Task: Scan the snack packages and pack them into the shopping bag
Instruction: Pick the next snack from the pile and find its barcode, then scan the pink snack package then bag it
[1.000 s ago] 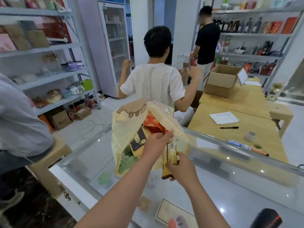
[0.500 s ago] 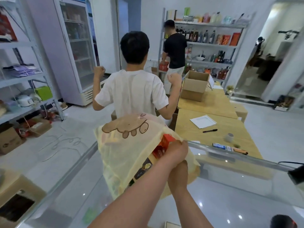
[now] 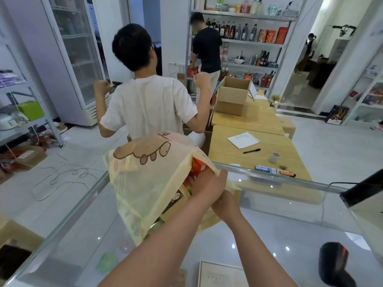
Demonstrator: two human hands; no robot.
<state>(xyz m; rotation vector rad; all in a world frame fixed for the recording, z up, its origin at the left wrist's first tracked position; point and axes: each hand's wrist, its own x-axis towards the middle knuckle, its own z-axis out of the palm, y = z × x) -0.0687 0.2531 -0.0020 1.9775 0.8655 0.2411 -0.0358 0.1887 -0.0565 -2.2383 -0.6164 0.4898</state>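
A pale yellow, see-through shopping bag (image 3: 149,183) with a cartoon print stands on the glass counter (image 3: 290,235). My left hand (image 3: 209,183) grips the bag's rim at its mouth. Inside the mouth shows a red-orange snack box (image 3: 199,166), and a dark snack packet (image 3: 176,200) shows through the bag's wall. My right hand (image 3: 224,206) is at the mouth just below my left hand. Its fingers are hidden under the left hand and the bag's edge, so I cannot tell what they hold.
A black handheld scanner (image 3: 333,264) lies at the counter's near right, beside a framed card (image 3: 221,274). A person in a white T-shirt (image 3: 149,104) stands just beyond the bag. Wooden tables (image 3: 259,158) with a cardboard box (image 3: 232,96) lie beyond the counter.
My right hand has pushed the yellow snack packet into the bag's mouth, and the packet is now out of sight. My left hand stays on the rim. My view has turned right.
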